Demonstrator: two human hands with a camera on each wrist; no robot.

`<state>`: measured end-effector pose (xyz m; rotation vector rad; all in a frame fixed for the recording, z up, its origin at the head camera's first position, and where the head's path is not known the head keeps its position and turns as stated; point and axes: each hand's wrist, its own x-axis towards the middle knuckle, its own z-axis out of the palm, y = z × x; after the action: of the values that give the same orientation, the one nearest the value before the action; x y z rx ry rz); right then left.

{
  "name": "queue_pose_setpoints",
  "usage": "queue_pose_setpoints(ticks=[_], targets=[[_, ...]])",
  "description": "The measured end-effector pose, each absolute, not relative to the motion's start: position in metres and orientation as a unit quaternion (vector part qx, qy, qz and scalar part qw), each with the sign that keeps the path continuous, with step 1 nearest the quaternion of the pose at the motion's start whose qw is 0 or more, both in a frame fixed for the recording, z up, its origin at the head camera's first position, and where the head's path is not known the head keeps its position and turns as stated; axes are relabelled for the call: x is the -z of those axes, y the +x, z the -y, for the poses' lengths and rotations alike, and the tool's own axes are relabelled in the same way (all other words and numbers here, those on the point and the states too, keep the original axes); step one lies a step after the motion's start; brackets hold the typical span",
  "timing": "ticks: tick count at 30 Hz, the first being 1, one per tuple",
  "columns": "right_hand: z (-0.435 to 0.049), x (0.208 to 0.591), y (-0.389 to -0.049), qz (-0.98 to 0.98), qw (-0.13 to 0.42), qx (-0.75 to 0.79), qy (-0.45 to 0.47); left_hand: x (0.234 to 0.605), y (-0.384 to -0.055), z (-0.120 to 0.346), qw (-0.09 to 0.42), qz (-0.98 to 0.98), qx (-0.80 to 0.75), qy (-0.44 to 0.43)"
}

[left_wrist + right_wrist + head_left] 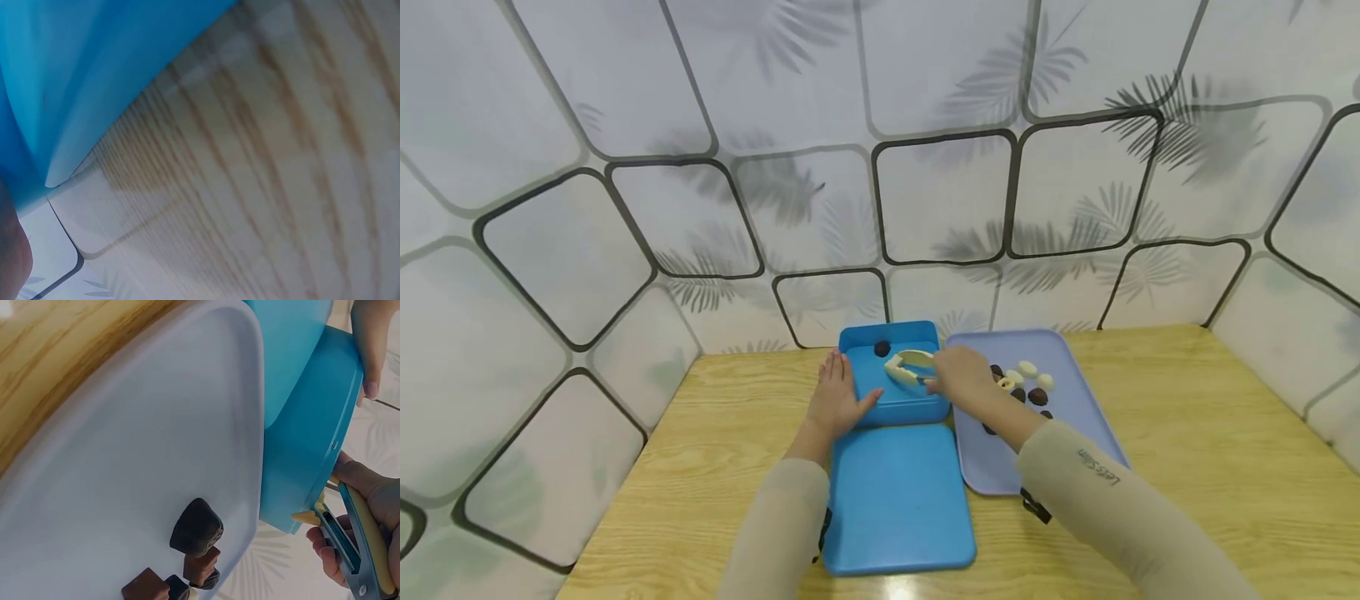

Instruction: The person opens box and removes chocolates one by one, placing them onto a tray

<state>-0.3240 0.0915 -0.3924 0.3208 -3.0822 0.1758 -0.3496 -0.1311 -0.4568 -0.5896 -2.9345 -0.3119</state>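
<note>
A blue box (895, 412) stands open with one dark chocolate (882, 348) in its far part. My left hand (837, 400) rests at the box's left side, fingers stretched along the rim and thumb reaching over the front corner. My right hand (962, 375) grips a pair of tongs (917, 358) by the handles. The tongs' cream-coloured arms spread over the box's inside, tips pointing left. In the right wrist view the right hand (375, 494) is wrapped round the tongs (369, 544) beside the box wall (306, 437). Mostly blue plastic and tabletop fill the left wrist view.
To the right lies a lavender tray (992, 467) with several dark and white chocolates (1037, 396), partly hidden by the right forearm. A flat blue lid (898, 500) lies in front of the box. Behind the wooden table (1180, 417) is a patterned wall (940, 200).
</note>
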Motion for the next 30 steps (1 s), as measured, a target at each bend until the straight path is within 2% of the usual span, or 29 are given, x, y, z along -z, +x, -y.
queue_pose_setpoints(ticks=[13, 22, 30], targets=[[-0.111, 0.387, -0.320, 0.984, 0.001, -0.159, 0.084, 0.459, -0.351, 0.130, 0.073, 0.973, 0.100, -0.196], [-0.119, 0.371, -0.310, 0.985, 0.032, -0.138, 0.098, 0.460, -0.350, 0.130, 0.068, 0.975, 0.105, -0.182], [-0.125, 0.356, -0.288, 0.984, 0.058, -0.134, 0.105, 0.456, -0.349, 0.128, 0.065, 0.975, 0.100, -0.186]])
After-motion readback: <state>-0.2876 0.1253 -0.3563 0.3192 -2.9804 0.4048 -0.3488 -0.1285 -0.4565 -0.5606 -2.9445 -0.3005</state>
